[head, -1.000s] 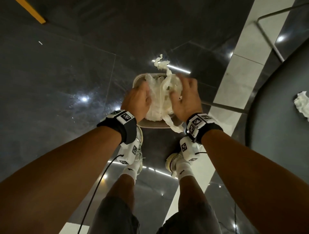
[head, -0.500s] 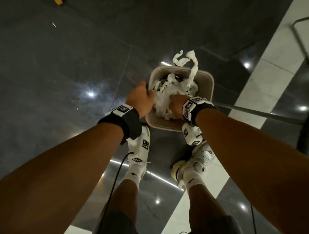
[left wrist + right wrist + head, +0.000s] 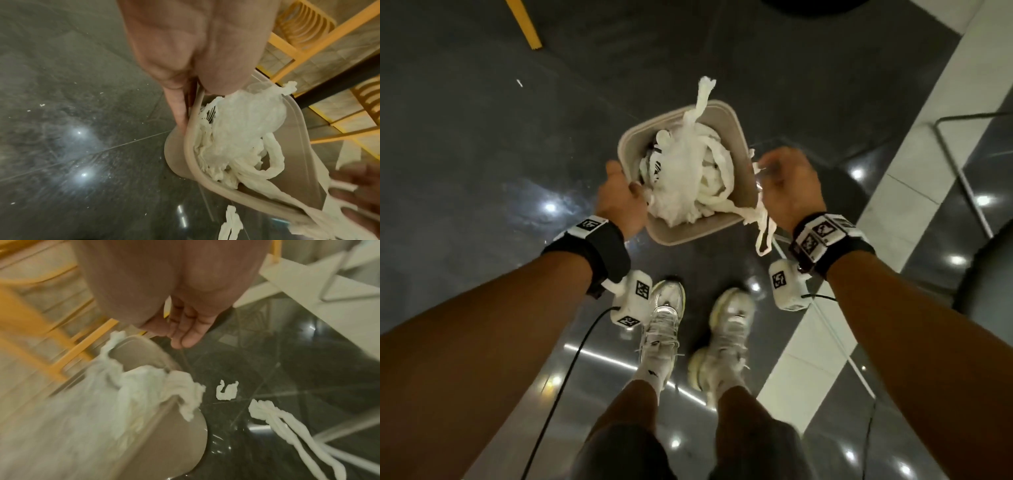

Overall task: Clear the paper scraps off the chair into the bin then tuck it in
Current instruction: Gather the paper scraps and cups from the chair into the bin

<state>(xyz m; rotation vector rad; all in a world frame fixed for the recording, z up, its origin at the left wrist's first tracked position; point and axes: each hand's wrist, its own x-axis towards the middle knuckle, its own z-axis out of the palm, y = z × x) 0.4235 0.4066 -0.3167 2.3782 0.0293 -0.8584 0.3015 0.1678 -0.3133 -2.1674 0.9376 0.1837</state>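
On the dark floor by the person's feet stands the bin [image 3: 739,147], heaped with paper scraps [image 3: 685,171]. Their left hand [image 3: 619,200] grips its near rim, thumb inside. Their right hand [image 3: 787,188] hovers beside it, fingers loose and empty, and a loose strip [image 3: 287,423] lies on the tiles.

The right hand [image 3: 789,190], half a second ago pressed down into the paper scraps [image 3: 690,178] inside the beige bin [image 3: 732,116], has come up and out and now hangs beside the bin's right rim, fingers loosely spread and gripping nothing. The left hand [image 3: 621,200] has shifted to pinch the bin's left rim. More strips [image 3: 287,423] now lie on the floor [image 3: 465,164] beside the bin.
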